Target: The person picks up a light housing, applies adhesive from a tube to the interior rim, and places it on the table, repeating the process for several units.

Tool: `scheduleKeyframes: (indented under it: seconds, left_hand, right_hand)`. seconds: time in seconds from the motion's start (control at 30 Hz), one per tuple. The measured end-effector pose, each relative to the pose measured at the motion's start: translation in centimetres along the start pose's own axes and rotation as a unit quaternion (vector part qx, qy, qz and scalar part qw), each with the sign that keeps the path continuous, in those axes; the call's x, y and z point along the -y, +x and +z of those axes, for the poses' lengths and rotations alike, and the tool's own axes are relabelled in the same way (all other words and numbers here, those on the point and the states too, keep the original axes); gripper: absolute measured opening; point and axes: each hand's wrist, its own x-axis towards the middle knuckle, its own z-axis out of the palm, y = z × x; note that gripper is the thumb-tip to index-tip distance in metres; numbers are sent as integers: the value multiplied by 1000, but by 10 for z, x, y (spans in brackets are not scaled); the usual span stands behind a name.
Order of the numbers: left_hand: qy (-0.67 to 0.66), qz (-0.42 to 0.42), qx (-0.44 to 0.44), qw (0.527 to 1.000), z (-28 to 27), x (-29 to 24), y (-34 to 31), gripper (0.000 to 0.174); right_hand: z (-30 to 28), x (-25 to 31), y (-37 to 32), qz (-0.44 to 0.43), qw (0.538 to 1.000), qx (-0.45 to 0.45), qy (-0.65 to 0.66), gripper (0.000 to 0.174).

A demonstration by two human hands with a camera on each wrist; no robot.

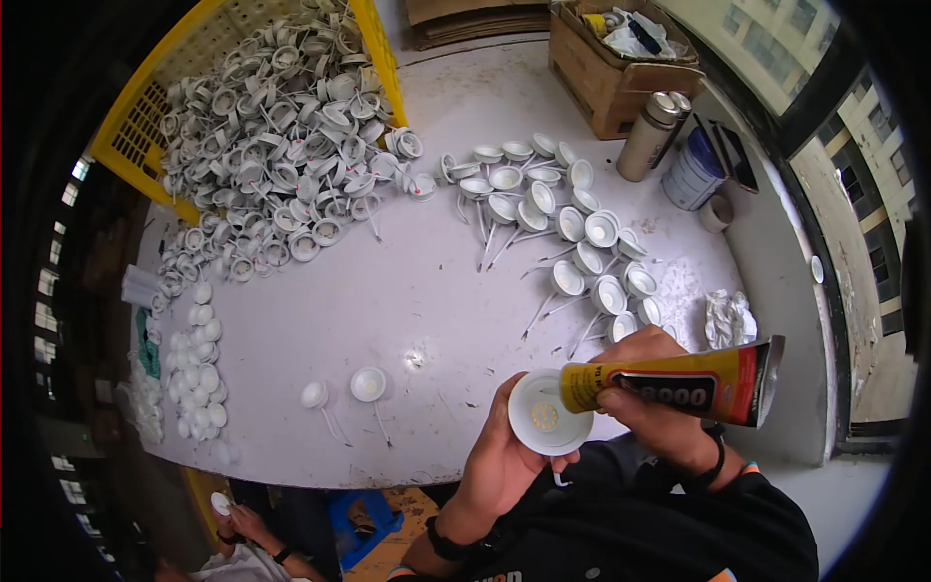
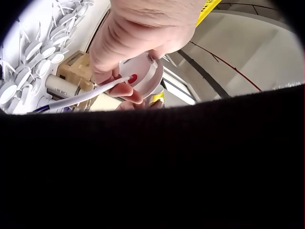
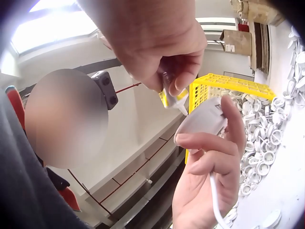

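Observation:
My left hand [image 1: 493,475] grips a round white downlight [image 1: 543,417] by its outside, its bowl facing up with yellow LED dots inside. From its back hangs a white cable [image 2: 90,95], beside a red grommet, in the left wrist view. My right hand [image 1: 664,427] holds a yellow and black glue tube [image 1: 713,388] between thumb and fingers, tilted toward the lamp. In the right wrist view the tube's pale nozzle [image 3: 181,109] points down right at the rim of the white housing [image 3: 202,119]. The head view hides the nozzle behind the tube.
Several downlights [image 1: 601,229] with cables stand right of centre. A yellow crate [image 1: 383,58] spills white housings at the left, near a group of white covers [image 1: 199,378]. Two lamp pieces lie near the front edge. A thermos [image 1: 645,136] and cardboard box [image 1: 601,92] stand far right.

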Motion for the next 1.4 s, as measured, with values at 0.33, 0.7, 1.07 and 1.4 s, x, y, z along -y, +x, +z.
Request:
scheduleKeyframes:
  seconds: [0.33, 0.7, 1.07, 1.4]
  left_hand:
    - [20, 13, 48, 999, 2, -2, -4, 50]
    - [45, 24, 44, 998, 9, -5, -5, 51]
    - [40, 11, 33, 999, 5, -4, -2, 52]
    - [65, 74, -6, 995, -1, -3, -6, 46]
  right_hand:
    - [6, 4, 0, -24, 999, 1, -48, 20]
    - [4, 7, 3, -42, 995, 38, -78, 20]
    - [-2, 30, 19, 4, 978, 152, -144, 17]
    - [-9, 11, 5, -127, 983, 43, -129, 30]
